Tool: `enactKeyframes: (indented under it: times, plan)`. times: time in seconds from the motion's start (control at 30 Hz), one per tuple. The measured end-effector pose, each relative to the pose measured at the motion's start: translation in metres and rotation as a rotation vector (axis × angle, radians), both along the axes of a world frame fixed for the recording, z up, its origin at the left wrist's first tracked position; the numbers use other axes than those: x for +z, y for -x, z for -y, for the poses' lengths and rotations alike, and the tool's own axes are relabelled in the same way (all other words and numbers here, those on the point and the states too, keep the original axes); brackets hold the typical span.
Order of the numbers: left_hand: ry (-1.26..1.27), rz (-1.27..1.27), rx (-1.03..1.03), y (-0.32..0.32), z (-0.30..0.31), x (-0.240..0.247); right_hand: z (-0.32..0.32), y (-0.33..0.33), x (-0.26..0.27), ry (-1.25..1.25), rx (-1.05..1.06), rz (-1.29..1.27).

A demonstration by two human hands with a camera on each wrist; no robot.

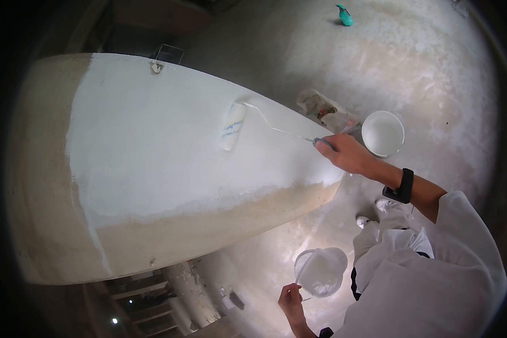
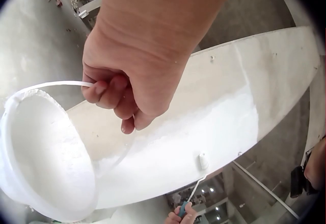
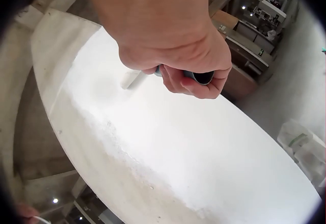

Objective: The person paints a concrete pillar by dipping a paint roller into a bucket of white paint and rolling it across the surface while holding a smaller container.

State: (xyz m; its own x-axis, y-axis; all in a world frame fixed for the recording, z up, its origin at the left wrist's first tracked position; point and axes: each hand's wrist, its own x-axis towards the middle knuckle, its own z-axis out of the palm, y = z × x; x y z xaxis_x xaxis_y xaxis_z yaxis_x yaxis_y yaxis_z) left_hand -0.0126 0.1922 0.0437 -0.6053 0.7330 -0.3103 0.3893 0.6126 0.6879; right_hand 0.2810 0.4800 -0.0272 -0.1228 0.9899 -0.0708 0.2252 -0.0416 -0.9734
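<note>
A paint roller [image 1: 232, 128] with a white sleeve flecked blue lies against a broad panel-like surface [image 1: 152, 135]. My right hand [image 1: 352, 155] grips the roller by its dark blue-grey handle; in the right wrist view the fingers [image 3: 196, 87] curl round the handle's end. White paint covers the surface's middle, while its left end and lower strip are bare beige. Low at the front, my left hand [image 1: 292, 302] holds the thin white handle [image 2: 58, 83] of a white plastic bucket [image 2: 7, 147]. The bucket hangs tilted, with white paint inside it.
On the floor right of the surface stands another white bucket [image 1: 380, 118], beside a crumpled plastic bag [image 1: 339, 119]. Farther back is a green spray bottle [image 1: 346, 19]. A thin metal frame [image 1: 170, 53] shows behind the far edge. Dark debris [image 1: 236, 299] lies on the floor below.
</note>
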Motion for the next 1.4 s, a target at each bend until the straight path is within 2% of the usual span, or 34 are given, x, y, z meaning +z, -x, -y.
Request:
enactKeyframes:
  times: [0.17, 0.43, 0.63, 0.77, 0.9, 1.0, 1.07, 1.13, 1.17, 1.2, 1.27, 1.33, 1.4]
  plan:
    - [-0.005, 0.031, 0.014, -0.005, -0.003, 0.005, -0.001, 0.001, -0.003, -0.009, 0.007, 0.015]
    - [-0.030, 0.068, 0.031, -0.012, 0.002, 0.001, 0.010, 0.001, -0.034, 0.123, -0.015, 0.010]
    - [0.003, 0.078, 0.038, -0.010, -0.003, 0.006, 0.009, 0.006, -0.062, 0.129, -0.066, 0.053]
    - [0.000, 0.091, 0.001, -0.007, -0.002, 0.001, 0.016, 0.002, -0.100, 0.186, -0.097, 0.191]
    - [0.048, 0.083, 0.046, -0.002, 0.003, 0.003, 0.025, -0.008, -0.141, 0.241, -0.067, 0.297]
    - [-0.050, -0.076, -0.080, 0.002, 0.012, 0.000, 0.031, -0.015, -0.168, 0.250, -0.083, 0.252]
    - [-0.038, -0.140, -0.045, 0.008, 0.016, 0.001, 0.024, -0.016, -0.169, 0.305, -0.075, 0.147]
    - [-0.072, -0.023, 0.076, 0.016, 0.028, -0.005, 0.017, -0.020, -0.161, 0.405, -0.034, 0.003]
    - [-0.156, -0.165, -0.050, 0.016, 0.029, -0.012, 0.009, -0.022, -0.158, 0.368, -0.040, -0.012]
    - [-0.050, -0.134, 0.065, 0.014, 0.026, -0.012, 0.003, -0.022, -0.152, 0.287, -0.062, -0.025]
    - [-0.088, -0.068, 0.148, 0.023, 0.031, -0.031, -0.010, -0.026, -0.136, 0.116, -0.103, -0.044]
    - [-0.118, -0.043, 0.179, 0.018, 0.033, -0.039, -0.030, -0.032, -0.113, 0.066, -0.072, -0.105]
    - [-0.354, 0.059, -0.022, 0.024, 0.053, -0.048, -0.036, -0.039, -0.092, 0.033, -0.041, -0.164]
